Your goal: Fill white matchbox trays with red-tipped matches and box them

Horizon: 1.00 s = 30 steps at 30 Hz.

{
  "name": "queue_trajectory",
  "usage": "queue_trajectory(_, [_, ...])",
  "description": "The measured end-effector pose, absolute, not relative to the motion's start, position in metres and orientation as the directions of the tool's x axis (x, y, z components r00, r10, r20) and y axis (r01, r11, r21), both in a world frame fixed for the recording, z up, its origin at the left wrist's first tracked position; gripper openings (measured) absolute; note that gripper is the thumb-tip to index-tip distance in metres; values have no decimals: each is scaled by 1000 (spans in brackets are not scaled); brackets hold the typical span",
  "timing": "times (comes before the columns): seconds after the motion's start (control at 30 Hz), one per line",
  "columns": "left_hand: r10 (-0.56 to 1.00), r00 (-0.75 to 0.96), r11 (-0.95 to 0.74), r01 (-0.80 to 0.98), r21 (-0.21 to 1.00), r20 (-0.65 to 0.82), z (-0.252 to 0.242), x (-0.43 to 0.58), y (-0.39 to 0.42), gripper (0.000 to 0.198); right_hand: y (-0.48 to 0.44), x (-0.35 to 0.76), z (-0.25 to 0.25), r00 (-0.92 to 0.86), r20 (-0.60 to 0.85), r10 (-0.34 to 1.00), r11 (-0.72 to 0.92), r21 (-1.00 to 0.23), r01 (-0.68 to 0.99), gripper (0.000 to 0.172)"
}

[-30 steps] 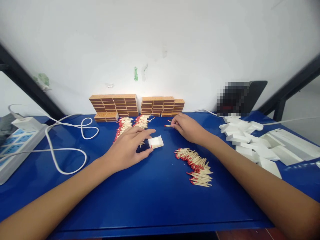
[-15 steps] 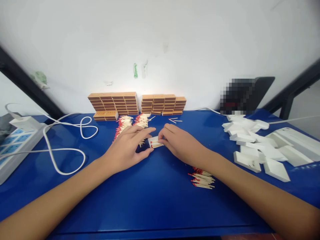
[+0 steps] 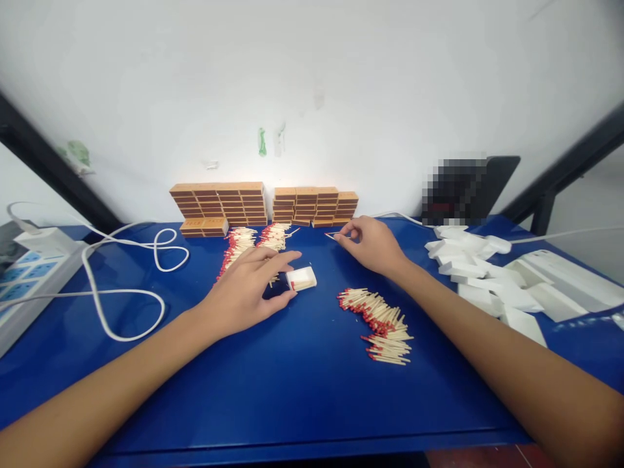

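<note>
A small white matchbox tray with a few matches in it lies on the blue table. My left hand rests at its left side, fingers spread; the thumb tip is at the tray's near corner, and whether it touches cannot be made out. Farther back, my right hand pinches at a loose match with thumb and forefinger. A heap of red-headed matches lies nearer me, below the right wrist. Two more rows of matches lie beyond my left hand, partly covered by it.
Stacked matchboxes line the wall, with a second stack beside them. White empty trays are piled at the right. A white cable and a power strip occupy the left. A dark object leans at the back right.
My right hand has left the tray and moved back and right to the loose matches. More of the tray and the near match heap now shows. My left hand stays about where it was.
</note>
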<state>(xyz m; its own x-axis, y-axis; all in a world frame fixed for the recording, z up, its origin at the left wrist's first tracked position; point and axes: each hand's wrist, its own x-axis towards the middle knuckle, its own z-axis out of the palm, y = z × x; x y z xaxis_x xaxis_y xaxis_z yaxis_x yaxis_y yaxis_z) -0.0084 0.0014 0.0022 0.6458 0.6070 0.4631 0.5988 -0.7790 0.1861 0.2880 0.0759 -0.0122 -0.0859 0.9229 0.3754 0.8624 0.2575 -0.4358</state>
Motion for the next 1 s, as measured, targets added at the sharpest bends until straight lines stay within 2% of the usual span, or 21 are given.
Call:
queue_trajectory(0.17, [609, 643, -777, 602, 186, 464, 1, -8, 3, 57, 81, 285, -19, -150, 293, 944, 257, -372, 892, 16])
queue_trajectory(0.37, [614, 645, -777, 596, 204, 456, 3, -8, 2, 59, 83, 299, -14, -187, 179, 966, 241, -354, 904, 18])
queue_trajectory(0.67, [604, 649, -784, 589, 197, 463, 0, -9, 3, 58, 93, 319, -15, -150, 199, 968, 216, -371, 903, 14])
queue_trajectory(0.83, [615, 646, -776, 596, 204, 453, 2, -10, 2, 59, 92, 315, -13, -174, 147, 974, 218, -376, 901, 12])
queue_trajectory(1.0, [637, 638, -759, 618, 206, 433, 3, -10, 3, 58, 78, 304, -5, -258, 209, 943, 323, -400, 857, 11])
